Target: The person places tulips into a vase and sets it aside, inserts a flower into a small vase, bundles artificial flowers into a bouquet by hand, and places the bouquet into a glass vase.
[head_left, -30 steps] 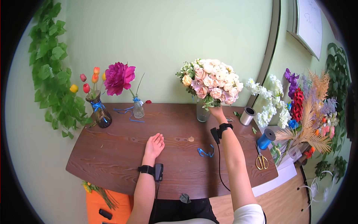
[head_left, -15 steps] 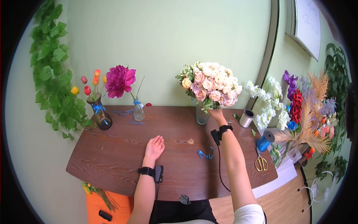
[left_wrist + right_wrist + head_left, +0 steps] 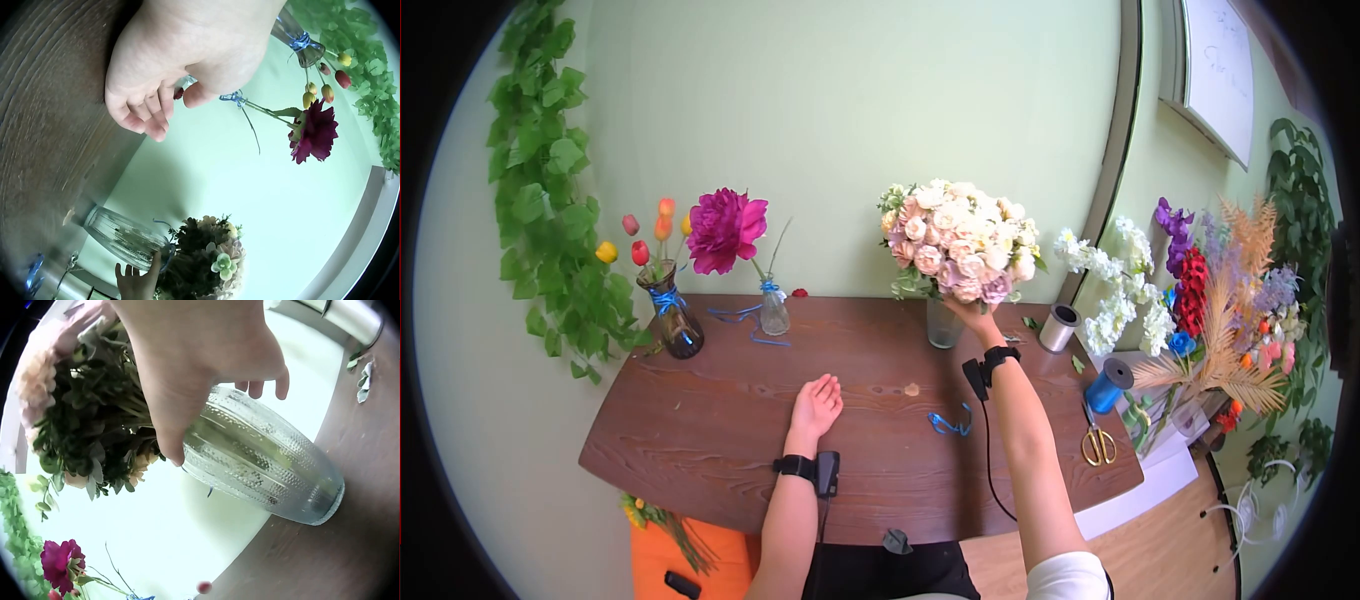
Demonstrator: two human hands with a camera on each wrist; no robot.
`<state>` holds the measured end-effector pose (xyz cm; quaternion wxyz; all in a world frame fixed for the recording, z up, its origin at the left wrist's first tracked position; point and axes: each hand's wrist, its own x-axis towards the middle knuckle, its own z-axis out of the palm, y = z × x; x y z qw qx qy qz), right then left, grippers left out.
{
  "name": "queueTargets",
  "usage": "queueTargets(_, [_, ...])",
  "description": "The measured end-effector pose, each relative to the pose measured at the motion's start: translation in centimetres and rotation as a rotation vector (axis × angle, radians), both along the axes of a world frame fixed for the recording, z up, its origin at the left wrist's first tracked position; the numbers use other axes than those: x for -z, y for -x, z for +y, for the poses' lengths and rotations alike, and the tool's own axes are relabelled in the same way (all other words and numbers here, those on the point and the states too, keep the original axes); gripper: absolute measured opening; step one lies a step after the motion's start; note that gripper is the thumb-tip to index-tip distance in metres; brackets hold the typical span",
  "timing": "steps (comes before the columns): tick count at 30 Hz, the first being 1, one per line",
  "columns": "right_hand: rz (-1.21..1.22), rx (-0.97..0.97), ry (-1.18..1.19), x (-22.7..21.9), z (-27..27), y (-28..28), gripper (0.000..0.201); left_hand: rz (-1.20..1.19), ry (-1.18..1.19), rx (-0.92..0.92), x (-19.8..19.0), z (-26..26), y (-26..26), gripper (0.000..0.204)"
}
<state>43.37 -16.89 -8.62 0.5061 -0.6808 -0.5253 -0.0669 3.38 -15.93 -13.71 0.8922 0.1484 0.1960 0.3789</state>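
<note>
A ribbed clear glass vase [image 3: 269,462] stands upright at the back of the table, holding a bouquet of pale pink and cream roses [image 3: 965,235]. My right hand [image 3: 972,315] grips this vase around its rim, just below the blossoms. In the right wrist view the thumb lies on one side of the glass and the fingers reach round the other. Green leaves and stems [image 3: 94,425] hang over the rim near the thumb. My left hand [image 3: 818,405] rests on the table palm up, fingers loosely bent, with nothing in it.
A dark vase of tulips [image 3: 675,325] and a small glass vase [image 3: 774,315] with a magenta peony [image 3: 726,231] stand at left. On the right are a silver ribbon spool [image 3: 1060,328], a blue spool [image 3: 1110,386] and scissors [image 3: 1099,443]. Blue ribbon [image 3: 950,422] lies mid-table.
The bouquet has turned in my right hand's grip, so the yellow rose and greenery at its left have swung mostly out of sight. My left hand stays put; the head view has shifted slightly.
</note>
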Motion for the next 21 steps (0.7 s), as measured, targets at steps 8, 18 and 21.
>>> queueTargets(8, [-0.116,0.17,0.169,-6.1,-5.6,6.5,0.072,0.023,-0.022,-0.008,-0.2,-0.4,0.0,0.026])
queueTargets(18, [-0.066,0.159,-0.031,-2.5,-2.5,3.6,0.065,0.027,-0.024,-0.017,-0.2,-0.4,-0.1,0.025])
queueTargets(21, [0.052,0.02,-0.088,-4.9,-4.5,5.6,0.055,0.019,-0.015,-0.014,-0.1,-0.3,-0.1,0.024])
